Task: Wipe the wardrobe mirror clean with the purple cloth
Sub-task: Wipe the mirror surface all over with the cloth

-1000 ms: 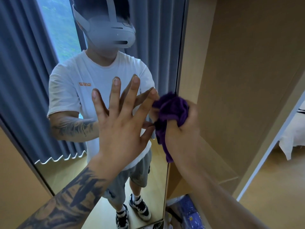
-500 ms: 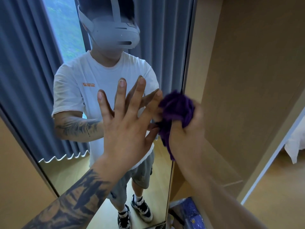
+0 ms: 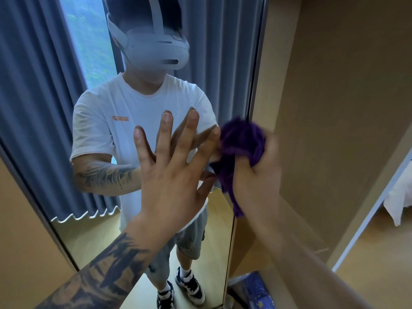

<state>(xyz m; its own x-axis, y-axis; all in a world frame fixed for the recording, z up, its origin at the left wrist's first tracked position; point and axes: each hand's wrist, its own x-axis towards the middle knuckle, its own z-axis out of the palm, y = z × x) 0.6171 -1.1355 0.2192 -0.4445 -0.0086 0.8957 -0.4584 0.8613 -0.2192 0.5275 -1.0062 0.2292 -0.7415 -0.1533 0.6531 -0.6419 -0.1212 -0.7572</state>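
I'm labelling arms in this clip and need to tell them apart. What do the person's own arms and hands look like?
The left hand is bare, and its forearm carries a dense dark tattoo running up to the wrist. The right hand is bare too, with a plain, unmarked forearm. No sleeves, gloves, rings or watch show on either.

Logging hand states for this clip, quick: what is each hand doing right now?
Left hand: open, fingers spread flat against the mirror.
Right hand: closed, gripping the bunched purple cloth.

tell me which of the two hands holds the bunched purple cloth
The right hand grips the bunched purple cloth near the mirror's right edge; the tattooed left hand is spread flat, holding nothing.
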